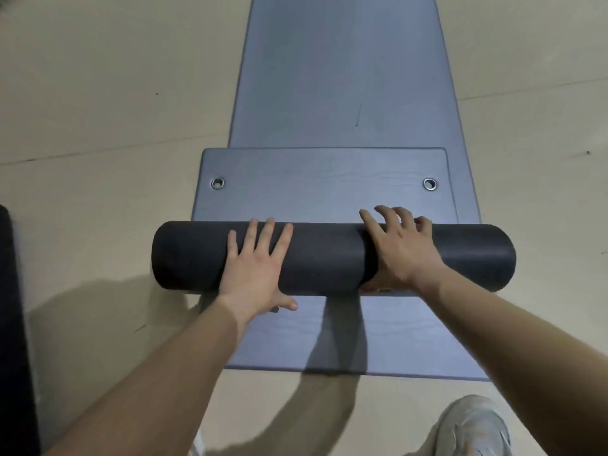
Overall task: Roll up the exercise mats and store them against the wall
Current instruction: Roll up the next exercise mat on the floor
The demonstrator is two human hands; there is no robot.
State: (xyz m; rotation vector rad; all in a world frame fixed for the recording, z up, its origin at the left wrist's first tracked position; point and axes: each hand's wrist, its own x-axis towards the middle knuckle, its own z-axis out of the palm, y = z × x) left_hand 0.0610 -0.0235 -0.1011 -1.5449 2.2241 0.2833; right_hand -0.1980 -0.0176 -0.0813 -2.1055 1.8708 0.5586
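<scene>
Left hand (255, 274) flat, fingers spread, on dark rolled mat (329, 258); right hand (403, 251) clamped over roll, thumb underneath. Roll lies frame centre across blue mat (339, 77) on floor (98, 93). Shoe (473, 426) lower right.

Beige floor (98, 93) w/ thin seams. On it: blue-grey mat (342, 77) laid flat, running away from viewer; dark object (13, 324) at left edge; pale shoe (473, 426) bottom right, near mat's near end.
</scene>
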